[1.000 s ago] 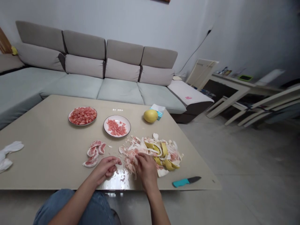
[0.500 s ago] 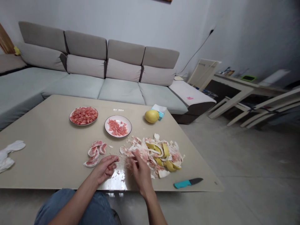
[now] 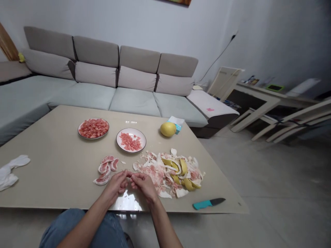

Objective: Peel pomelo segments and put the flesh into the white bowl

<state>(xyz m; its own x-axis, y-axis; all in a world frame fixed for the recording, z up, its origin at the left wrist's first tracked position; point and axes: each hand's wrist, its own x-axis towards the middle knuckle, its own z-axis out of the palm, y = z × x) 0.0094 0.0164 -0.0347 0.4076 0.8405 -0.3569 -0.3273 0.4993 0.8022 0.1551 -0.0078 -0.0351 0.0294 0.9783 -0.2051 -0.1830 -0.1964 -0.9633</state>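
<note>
My left hand (image 3: 117, 186) and my right hand (image 3: 144, 186) meet at the fingertips above the table's near edge. Both are pinched closed; whatever lies between the fingers is too small and hidden to name. Just left of them lie several pomelo segments (image 3: 104, 176) with white membrane on. Beside my right hand spreads a heap of peel and membrane scraps (image 3: 152, 172), with thick yellow-green rind among it. Beyond my hands stands a white dark-rimmed plate (image 3: 119, 140) with some pink pulp pieces. Farther left, a second plate (image 3: 93, 138) is piled with pulp (image 3: 93, 128).
A whole yellow pomelo (image 3: 168, 129) sits at the far right beside a tissue pack (image 3: 178, 128). A knife (image 3: 209, 203) with a teal handle lies near the right front edge. Crumpled white tissue (image 3: 14, 167) is at the left. A sofa (image 3: 134, 100) stands behind the table (image 3: 57, 155).
My right hand has moved left, away from the scrap heap, and its fingertips now meet those of my left hand. My left hand stays in about the same place.
</note>
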